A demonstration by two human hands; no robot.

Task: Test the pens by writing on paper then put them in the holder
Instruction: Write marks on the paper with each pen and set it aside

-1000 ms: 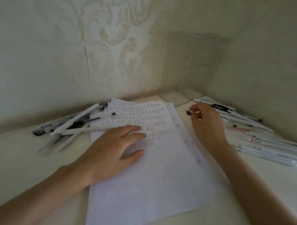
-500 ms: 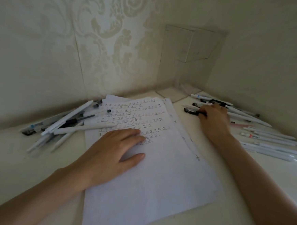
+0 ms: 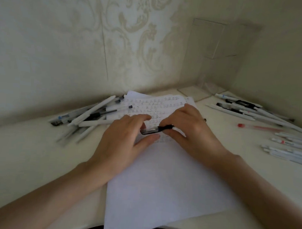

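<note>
A black pen (image 3: 156, 129) lies level between both hands, just above the white paper (image 3: 159, 178), whose top lines carry written marks. My right hand (image 3: 187, 128) grips the pen's right end. My left hand (image 3: 126, 137) pinches its left end between thumb and fingers. A clear plastic holder (image 3: 218, 52) stands in the back corner against the wall. One heap of pens (image 3: 90, 116) lies left of the paper, and another spread of pens (image 3: 255, 113) lies to the right.
The cream table (image 3: 26, 149) meets patterned walls at the back and right. A red pen (image 3: 257, 127) and several white pens (image 3: 293, 149) lie at the right edge. The paper's near corner hangs over the table's front edge.
My right hand has brought a black pen from the right-hand pile to the middle of the paper. My left hand has lifted off the paper and taken the pen's other end.
</note>
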